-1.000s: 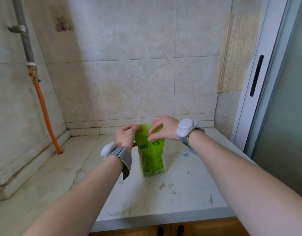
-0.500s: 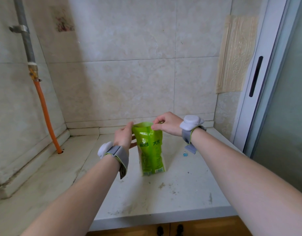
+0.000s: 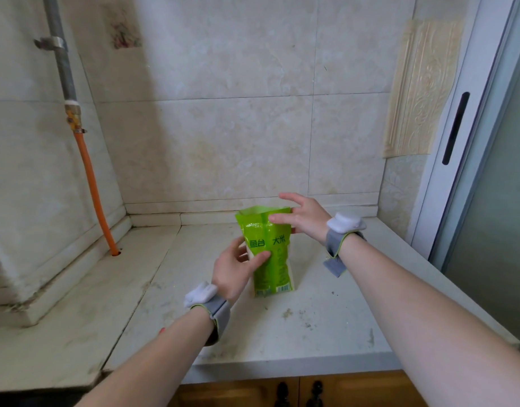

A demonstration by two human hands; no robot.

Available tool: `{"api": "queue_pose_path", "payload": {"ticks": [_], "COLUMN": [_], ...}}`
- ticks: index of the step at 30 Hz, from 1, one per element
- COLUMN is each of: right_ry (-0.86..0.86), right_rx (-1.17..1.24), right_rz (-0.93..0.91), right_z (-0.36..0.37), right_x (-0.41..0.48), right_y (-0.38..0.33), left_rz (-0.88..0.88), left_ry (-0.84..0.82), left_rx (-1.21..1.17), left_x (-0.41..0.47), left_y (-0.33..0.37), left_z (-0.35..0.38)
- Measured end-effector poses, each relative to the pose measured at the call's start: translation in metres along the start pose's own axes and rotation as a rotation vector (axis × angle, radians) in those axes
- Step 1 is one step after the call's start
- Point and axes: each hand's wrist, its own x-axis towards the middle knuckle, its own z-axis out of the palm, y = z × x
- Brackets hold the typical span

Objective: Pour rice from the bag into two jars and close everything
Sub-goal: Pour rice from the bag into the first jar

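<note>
A green rice bag stands upright on the pale stone counter, its top edge open. My left hand grips the bag's left side about halfway up, thumb across the front. My right hand holds the bag's upper right corner, with the thumb on the front and the fingers spread behind the top. No jars are in view.
An orange hose runs down from a grey pipe into the counter at the left. A sliding door frame stands at the right. Wooden cabinet doors sit below the counter's front edge. Crumbs dot the counter.
My left hand has slid down from the bag's top to its middle. My right hand has shifted from pinching the top to the upper right corner with its fingers spread.
</note>
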Motion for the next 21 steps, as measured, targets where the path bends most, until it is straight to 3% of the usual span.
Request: {"api": "queue_pose_path", "payload": {"ticks": [7, 13, 21], "right_ry": [-0.059, 0.185, 0.436], "right_rx": [0.027, -0.109, -0.23], "right_rz": [0.087, 0.057, -0.041], "right_z": [-0.003, 0.003, -0.009], "right_x": [-0.007, 0.002, 0.006], "right_y": [0.011, 0.024, 0.003], "left_rz": [-0.071, -0.121, -0.173], "left_ry": [-0.052, -0.067, -0.147], "left_rx": [0.087, 0.054, -0.252], "left_x": [-0.004, -0.004, -0.007], "left_y": [-0.005, -0.013, 0.007], "left_z": [-0.001, 0.003, 0.031]}}
